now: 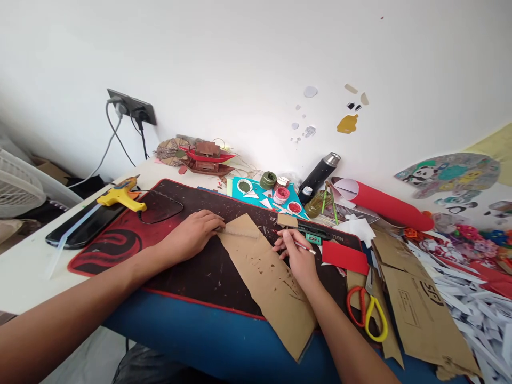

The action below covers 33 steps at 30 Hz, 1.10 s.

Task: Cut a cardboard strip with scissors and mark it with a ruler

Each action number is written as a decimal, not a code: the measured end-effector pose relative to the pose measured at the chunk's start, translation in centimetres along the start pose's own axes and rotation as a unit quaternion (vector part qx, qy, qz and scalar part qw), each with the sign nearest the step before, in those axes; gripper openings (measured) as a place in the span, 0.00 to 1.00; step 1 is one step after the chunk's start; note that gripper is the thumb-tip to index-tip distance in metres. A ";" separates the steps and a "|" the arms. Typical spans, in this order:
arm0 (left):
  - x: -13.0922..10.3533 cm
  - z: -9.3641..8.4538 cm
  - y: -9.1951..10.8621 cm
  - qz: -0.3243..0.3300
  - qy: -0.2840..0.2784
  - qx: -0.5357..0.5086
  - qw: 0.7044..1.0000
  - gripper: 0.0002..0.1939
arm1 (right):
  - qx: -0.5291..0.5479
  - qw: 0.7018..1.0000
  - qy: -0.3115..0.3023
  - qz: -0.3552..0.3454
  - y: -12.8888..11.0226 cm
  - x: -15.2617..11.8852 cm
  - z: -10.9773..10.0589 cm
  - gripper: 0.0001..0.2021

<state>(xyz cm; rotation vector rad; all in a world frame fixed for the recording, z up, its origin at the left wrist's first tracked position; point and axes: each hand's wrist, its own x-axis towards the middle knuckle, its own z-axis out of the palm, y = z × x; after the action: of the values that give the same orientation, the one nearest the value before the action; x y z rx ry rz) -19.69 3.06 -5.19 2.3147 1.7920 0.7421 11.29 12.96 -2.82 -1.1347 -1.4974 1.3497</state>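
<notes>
Brown cardboard (266,285) at centre bears dark specks; the black mouse pad (192,266) carries a red swirl; lower right, scissors (371,303) have red and yellow handles.

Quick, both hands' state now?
Left hand: at the ruler's end; whether gripping cannot be told.
Right hand: closed, holding a pencil.

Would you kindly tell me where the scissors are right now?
In the head view, the scissors lie at the right, between the right forearm and the printed cardboard.

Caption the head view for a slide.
Left hand on a clear ruler, right hand holding a pencil over brown cardboard.
</notes>
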 end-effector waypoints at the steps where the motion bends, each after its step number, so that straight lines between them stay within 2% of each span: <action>1: 0.0 0.1 -0.1 0.000 0.001 0.002 1.000 0.17 | 0.000 1.000 -0.005 -0.002 0.2 -0.3 0.0 0.30; 8: 1.3 0.4 -1.0 0.004 0.006 0.018 1.000 0.18 | 0.059 0.998 -0.017 0.018 0.3 -2.5 1.0 0.30; 14: 3.1 0.1 -2.4 0.005 0.015 0.028 0.999 0.19 | 0.109 0.992 -0.038 0.044 0.2 -4.7 3.9 0.28; 19: 3.6 0.2 -3.2 -0.005 0.025 0.024 0.999 0.19 | 0.141 0.980 -0.119 0.080 0.2 -6.6 6.6 0.29; 22: 3.5 -0.1 -3.3 -0.012 0.033 0.019 0.999 0.19 | 0.151 0.969 -0.166 0.103 0.1 -7.1 7.3 0.30; 25: 2.9 -1.2 -2.5 -0.018 0.043 0.013 0.999 0.18 | 0.163 0.968 -0.162 0.099 -0.1 -6.7 6.7 0.29; 28: 1.8 -2.1 -0.5 -0.004 0.041 0.007 0.999 0.17 | 0.166 0.976 -0.117 0.080 -0.5 -5.5 5.2 0.28; 33: 0.7 -1.5 3.0 0.057 -0.020 0.006 0.998 0.16 | 0.153 0.988 -0.023 0.029 -1.1 -2.6 2.9 0.26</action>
<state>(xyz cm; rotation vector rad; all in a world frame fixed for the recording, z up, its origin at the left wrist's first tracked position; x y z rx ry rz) -17.64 2.56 -2.50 2.4394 1.6650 0.6974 9.14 9.66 -2.03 -0.9617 -1.2433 1.5927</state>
